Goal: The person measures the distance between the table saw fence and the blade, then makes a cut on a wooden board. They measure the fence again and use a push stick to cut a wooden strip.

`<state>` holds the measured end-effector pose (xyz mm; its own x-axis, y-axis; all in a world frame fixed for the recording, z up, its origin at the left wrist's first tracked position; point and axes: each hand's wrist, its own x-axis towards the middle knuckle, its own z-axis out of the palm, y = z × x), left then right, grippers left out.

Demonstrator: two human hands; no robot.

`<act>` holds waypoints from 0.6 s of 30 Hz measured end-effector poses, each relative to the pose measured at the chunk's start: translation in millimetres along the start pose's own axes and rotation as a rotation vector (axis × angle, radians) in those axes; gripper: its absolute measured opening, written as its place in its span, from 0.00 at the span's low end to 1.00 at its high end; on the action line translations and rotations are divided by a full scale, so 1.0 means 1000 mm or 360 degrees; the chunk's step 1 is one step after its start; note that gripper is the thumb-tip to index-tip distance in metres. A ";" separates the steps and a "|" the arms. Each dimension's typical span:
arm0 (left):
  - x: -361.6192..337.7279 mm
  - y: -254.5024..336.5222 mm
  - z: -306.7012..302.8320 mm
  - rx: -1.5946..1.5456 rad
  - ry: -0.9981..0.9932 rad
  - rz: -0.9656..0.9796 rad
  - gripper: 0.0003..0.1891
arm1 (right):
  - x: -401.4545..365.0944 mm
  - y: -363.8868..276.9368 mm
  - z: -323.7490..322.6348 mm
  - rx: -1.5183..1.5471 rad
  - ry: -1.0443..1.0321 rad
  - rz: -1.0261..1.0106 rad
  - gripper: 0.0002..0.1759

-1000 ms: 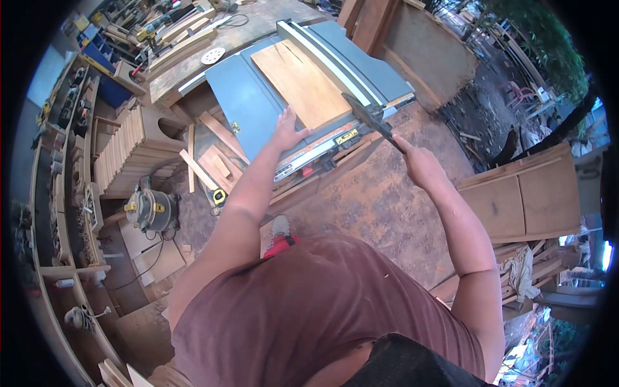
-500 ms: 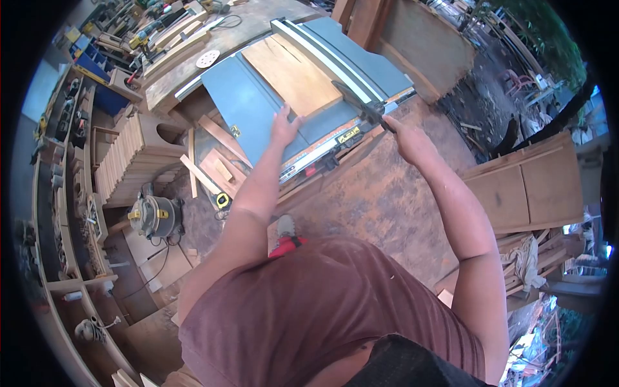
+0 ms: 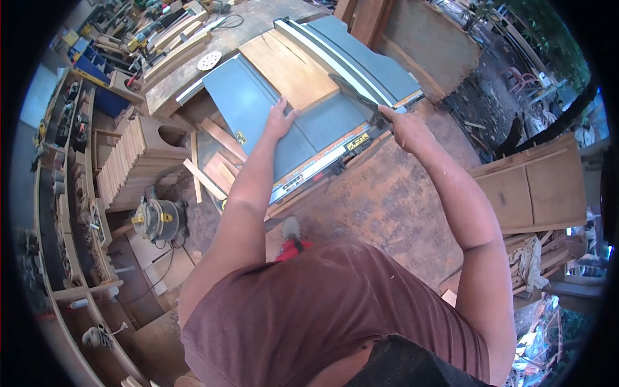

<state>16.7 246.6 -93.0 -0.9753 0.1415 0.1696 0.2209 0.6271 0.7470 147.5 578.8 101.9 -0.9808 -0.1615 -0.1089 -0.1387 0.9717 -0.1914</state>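
A wide wooden board (image 3: 290, 69) lies flat on the blue-grey table saw (image 3: 242, 97), beside its long pale fence (image 3: 335, 61). My left hand (image 3: 280, 120), fingers spread, is at the near left corner of the board, over the saw top. In my right hand (image 3: 405, 126) is the end of a dark push stick (image 3: 361, 97), which slants along the fence toward the board's near right corner. Where its tip meets the board is hard to make out.
Offcuts (image 3: 219, 171) lie left of the saw. A shop vacuum (image 3: 158, 219) stands on the floor at the left, near slatted wooden pieces (image 3: 129, 161). Behind the saw is a workbench (image 3: 187, 74) with tools; wooden panels (image 3: 532, 187) stand at the right.
The board has slid a little farther away over the saw top, and both hands have moved slightly forward with it. The push stick has moved along the fence.
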 end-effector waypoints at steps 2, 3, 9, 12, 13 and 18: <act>0.007 -0.008 0.000 -0.0008 0.0023 0.0015 0.42 | 0.011 0.001 0.006 0.0021 0.0044 -0.0026 0.28; 0.011 -0.011 0.000 -0.0019 0.0055 0.0011 0.40 | 0.016 -0.001 0.007 0.0040 0.0088 -0.0053 0.28; 0.035 -0.030 -0.008 -0.0004 0.0132 0.0037 0.38 | 0.039 -0.018 0.001 -0.0038 0.0021 0.0004 0.29; 0.047 -0.038 -0.011 0.0013 0.0142 0.0052 0.38 | 0.053 -0.022 0.005 -0.0023 0.0046 -0.0010 0.30; 0.049 -0.040 -0.012 0.0034 0.0147 0.0055 0.38 | 0.057 -0.025 0.004 -0.0024 0.0045 -0.0007 0.30; 0.065 -0.047 -0.020 -0.0003 0.0151 0.0041 0.37 | 0.071 -0.042 -0.007 -0.0043 -0.0109 0.0106 0.35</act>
<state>-56.6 211.2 -104.0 -0.9649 0.0841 0.2488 0.2458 0.6225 0.7430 83.0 527.3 109.4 -0.9765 -0.1069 -0.1874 -0.0780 0.9848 -0.1554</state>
